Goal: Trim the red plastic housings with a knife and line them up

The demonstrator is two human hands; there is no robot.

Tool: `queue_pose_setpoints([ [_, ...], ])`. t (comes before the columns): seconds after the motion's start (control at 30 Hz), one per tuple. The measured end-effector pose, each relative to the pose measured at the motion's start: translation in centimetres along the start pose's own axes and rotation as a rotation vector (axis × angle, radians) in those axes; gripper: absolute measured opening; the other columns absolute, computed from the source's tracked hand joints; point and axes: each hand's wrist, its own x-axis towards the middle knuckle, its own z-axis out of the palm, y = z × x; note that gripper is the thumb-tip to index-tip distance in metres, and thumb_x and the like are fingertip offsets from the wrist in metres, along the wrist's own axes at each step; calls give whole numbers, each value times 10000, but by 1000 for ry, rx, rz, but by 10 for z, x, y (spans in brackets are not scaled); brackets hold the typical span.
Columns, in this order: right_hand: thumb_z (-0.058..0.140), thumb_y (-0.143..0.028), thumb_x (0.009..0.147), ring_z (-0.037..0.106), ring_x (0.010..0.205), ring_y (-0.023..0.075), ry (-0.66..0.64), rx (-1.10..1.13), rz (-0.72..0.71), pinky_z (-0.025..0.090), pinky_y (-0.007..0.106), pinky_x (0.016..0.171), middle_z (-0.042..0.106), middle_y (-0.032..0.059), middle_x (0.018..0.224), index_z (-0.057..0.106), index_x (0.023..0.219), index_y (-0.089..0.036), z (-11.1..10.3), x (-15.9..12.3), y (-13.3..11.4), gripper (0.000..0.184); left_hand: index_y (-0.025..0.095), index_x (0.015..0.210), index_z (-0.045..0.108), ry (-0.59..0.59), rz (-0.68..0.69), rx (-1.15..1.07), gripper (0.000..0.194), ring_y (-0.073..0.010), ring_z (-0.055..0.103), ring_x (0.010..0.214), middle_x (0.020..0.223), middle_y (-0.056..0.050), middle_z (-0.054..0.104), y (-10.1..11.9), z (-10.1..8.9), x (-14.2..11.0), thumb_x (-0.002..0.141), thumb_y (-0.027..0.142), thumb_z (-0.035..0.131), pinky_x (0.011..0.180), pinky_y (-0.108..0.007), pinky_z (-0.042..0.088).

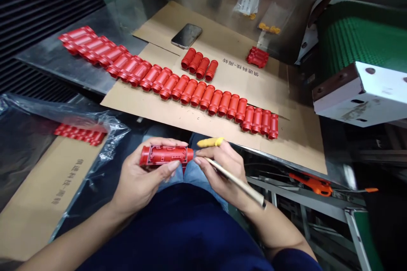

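My left hand (143, 173) is wrapped round a red plastic tube-shaped part (165, 155), held level above my lap with its cut-out face up. Close to the part's right end is my right hand (222, 169), pinching a thin tool with a pale beige handle (237, 182). The tool's tip is at the part's end, too small to make out, and I cannot tell whether it touches. A yellow cover (210, 142) sits on one finger of my right hand.
A long row of red parts (187, 92) crosses the cardboard sheet (143, 108), with a short row (199, 64) behind it. A phone (186, 36) lies farther back. At right stands a green-belted conveyor (365, 38); orange-handled scissors (311, 184) are below the bench edge. A plastic-lined box (47, 194) is at left.
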Motion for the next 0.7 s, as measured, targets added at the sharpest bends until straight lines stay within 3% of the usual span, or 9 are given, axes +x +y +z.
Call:
queue_pose_setpoints([
  [0.07, 752, -85, 1060, 826, 1239, 281, 40, -92, -223, 735, 424, 1039, 852, 171, 1269, 803, 1342, -171, -5, -2, -3, 299, 259, 1139, 831, 12, -51, -121, 295, -116, 690, 627, 1198, -89, 882, 1, 5, 0, 892, 201, 981, 565, -218, 578],
  [0.13, 739, -77, 1075, 837, 1229, 266, 21, -80, -307, 746, 398, 1025, 835, 186, 1347, 765, 1453, -166, -8, -5, -3, 389, 221, 1109, 820, 4, -102, -187, 286, -91, 657, 592, 1179, -105, 885, 4, 9, 2, 879, 189, 987, 543, -195, 551],
  [0.27, 755, -189, 1113, 859, 1109, 251, 34, -45, -325, 765, 381, 935, 844, 160, 1313, 803, 1438, -217, -2, -9, 4, 329, 191, 1112, 822, -22, -139, -219, 285, -81, 648, 611, 1175, -134, 885, 5, 10, 4, 878, 180, 985, 572, -178, 550],
  [0.43, 770, -139, 1090, 847, 1098, 255, 65, 1, -345, 760, 403, 929, 860, 145, 1276, 793, 1476, -217, 4, -7, 9, 395, 197, 1114, 832, -36, -130, -201, 283, -86, 649, 649, 1177, -123, 875, 5, 8, 6, 878, 193, 988, 604, -180, 553],
  [0.7, 743, -155, 1120, 848, 1105, 250, 58, -22, -351, 757, 393, 916, 859, 144, 1263, 792, 1450, -206, 4, -4, 10, 338, 188, 1098, 837, -30, -127, -203, 283, -110, 690, 703, 1181, -139, 882, 5, 9, 7, 864, 155, 994, 627, -181, 556],
])
